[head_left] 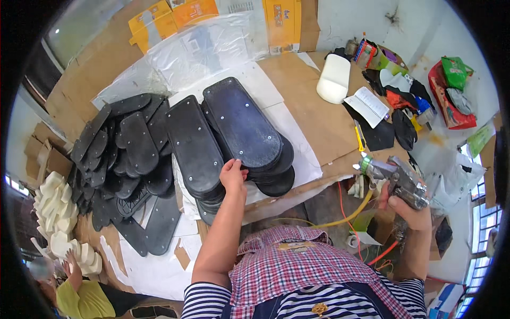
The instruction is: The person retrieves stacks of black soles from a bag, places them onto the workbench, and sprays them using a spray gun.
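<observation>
Two neat stacks of long black panels with rounded ends and small metal studs lie in front of me. At the near edge of the right stack's top panel (241,125), the bunched fingers of my left hand (234,178) grip the rim. Just left of that hand is the other stack's top panel (194,143). My right hand (406,210) is wrapped round a grimy metal spray gun (396,178), held up off the table's right side. Its nozzle points left, toward the panels. A yellow hose (348,217) runs to the gun.
A loose heap of black panels (125,143) fills the left of the table. Beyond it are cream-coloured foam pieces (56,204) and another person in a yellow top (85,300). A white foam piece (333,80), a notebook (367,106) and a yellow cutter (360,139) lie at right.
</observation>
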Action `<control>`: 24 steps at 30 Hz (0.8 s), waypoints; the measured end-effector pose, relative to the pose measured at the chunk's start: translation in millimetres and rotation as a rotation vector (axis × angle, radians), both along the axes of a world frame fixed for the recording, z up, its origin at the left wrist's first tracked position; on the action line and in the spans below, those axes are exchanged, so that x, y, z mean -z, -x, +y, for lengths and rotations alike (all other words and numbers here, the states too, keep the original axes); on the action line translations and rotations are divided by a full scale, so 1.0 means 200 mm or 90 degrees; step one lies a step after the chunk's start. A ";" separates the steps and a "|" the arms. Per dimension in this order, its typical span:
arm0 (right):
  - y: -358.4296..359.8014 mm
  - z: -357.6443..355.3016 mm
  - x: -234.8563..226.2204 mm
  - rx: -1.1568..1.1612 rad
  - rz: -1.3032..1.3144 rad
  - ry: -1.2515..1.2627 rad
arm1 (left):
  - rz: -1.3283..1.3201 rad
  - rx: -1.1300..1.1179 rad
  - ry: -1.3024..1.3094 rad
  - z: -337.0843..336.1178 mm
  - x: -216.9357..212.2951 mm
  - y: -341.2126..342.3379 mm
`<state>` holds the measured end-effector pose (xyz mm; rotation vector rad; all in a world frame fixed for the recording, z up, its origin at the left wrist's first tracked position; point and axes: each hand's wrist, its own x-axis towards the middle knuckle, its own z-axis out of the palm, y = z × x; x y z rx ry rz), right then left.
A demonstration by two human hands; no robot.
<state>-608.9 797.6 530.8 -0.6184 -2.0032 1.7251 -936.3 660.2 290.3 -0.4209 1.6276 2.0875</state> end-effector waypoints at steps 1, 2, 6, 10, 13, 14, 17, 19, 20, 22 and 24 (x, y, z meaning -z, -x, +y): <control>0.03 -0.01 0.01 0.016 0.032 0.019 | 0.004 -0.001 -0.003 0.00 0.01 0.02; 0.06 -0.02 0.02 0.014 0.035 0.016 | -0.029 0.003 -0.034 0.00 0.03 0.04; 0.16 -0.03 0.07 0.028 0.068 -0.017 | -0.081 -0.003 -0.165 -0.03 -0.02 0.06; 0.22 -0.06 0.16 0.013 0.081 0.039 | -0.028 0.081 -0.272 -0.06 -0.12 0.07; 0.25 -0.11 0.22 0.009 0.029 0.059 | -0.078 -0.014 -0.221 -0.05 -0.24 0.05; 0.28 -0.14 0.23 0.009 0.016 0.070 | -0.075 -0.011 -0.252 -0.08 -0.21 0.09; 0.34 -0.14 0.29 -0.032 -0.015 0.054 | -0.059 0.113 -0.436 -0.23 -0.29 0.14; 0.37 -0.16 0.27 -0.066 -0.016 0.073 | -0.082 0.054 -0.518 -0.35 -0.30 0.22; 0.37 -0.17 0.27 -0.077 -0.013 0.060 | -0.045 0.037 -0.505 -0.42 -0.32 0.26; 0.38 -0.19 0.25 -0.083 -0.016 0.056 | 0.001 0.009 -0.517 -0.59 -0.47 0.39; 0.39 -0.21 0.23 -0.094 -0.017 0.029 | 0.203 -0.090 -0.514 -0.76 -0.62 0.60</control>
